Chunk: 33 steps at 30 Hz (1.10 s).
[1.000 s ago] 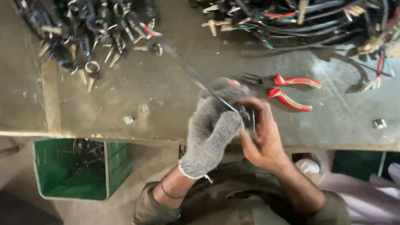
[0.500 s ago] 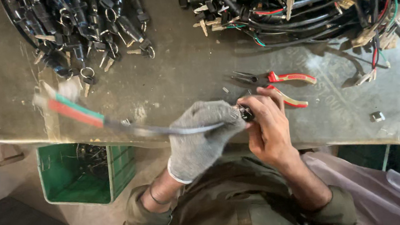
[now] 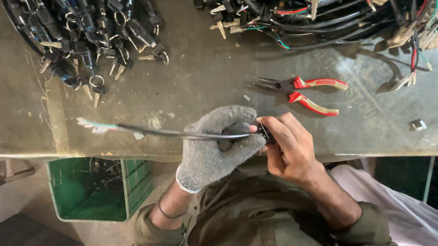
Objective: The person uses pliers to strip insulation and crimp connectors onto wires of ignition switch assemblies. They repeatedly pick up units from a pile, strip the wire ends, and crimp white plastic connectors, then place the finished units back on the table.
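Black wire (image 3: pixel 178 134) points to nine o'clock from both hands; gloved left hand (image 3: pixel 215 146) and bare right hand (image 3: pixel 289 148) pinch it.

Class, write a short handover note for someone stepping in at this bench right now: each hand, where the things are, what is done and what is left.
Left hand, in a grey knit glove, grips a black cable that runs out to the left over the bench edge; its far end shows coloured wire tips.
Right hand, bare, pinches the cable's near end, a small dark part, against the glove.
Red-handled pliers lie on the bench just beyond the hands, untouched.
Pile of keyed parts at top left, tangle of wiring at top right, green crate below the bench.
Done: one cable picked out. Left: both piles remain.
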{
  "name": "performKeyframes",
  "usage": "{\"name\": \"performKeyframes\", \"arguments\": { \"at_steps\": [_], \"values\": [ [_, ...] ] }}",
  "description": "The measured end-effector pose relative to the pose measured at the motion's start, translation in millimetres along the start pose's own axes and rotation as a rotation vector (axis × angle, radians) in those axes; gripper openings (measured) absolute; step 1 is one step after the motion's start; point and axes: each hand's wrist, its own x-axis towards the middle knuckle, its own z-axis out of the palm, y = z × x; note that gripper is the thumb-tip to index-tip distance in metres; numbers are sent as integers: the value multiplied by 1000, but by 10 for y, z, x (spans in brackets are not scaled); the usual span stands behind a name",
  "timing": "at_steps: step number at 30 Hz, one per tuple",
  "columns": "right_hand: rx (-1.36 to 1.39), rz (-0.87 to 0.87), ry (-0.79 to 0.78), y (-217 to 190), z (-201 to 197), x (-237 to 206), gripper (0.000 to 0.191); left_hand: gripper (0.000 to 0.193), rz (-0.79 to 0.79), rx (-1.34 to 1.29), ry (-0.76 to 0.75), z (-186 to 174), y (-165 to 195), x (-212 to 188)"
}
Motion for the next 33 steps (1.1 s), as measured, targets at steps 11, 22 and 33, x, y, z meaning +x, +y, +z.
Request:
{"name": "performKeyframes", "arguments": {
  "at_steps": [11, 22, 33],
  "values": [
    [55, 70, -8, -36, 29, -1, 50, 35, 7, -124, -90, 15, -93, 77],
    [600, 760, -105, 130, 13, -106, 17, 18, -47, 80, 123, 337, 111, -11],
    [770, 571, -340, 615, 50, -440, 22, 42, 100, -156, -189, 138, -163, -1]
  ]
}}
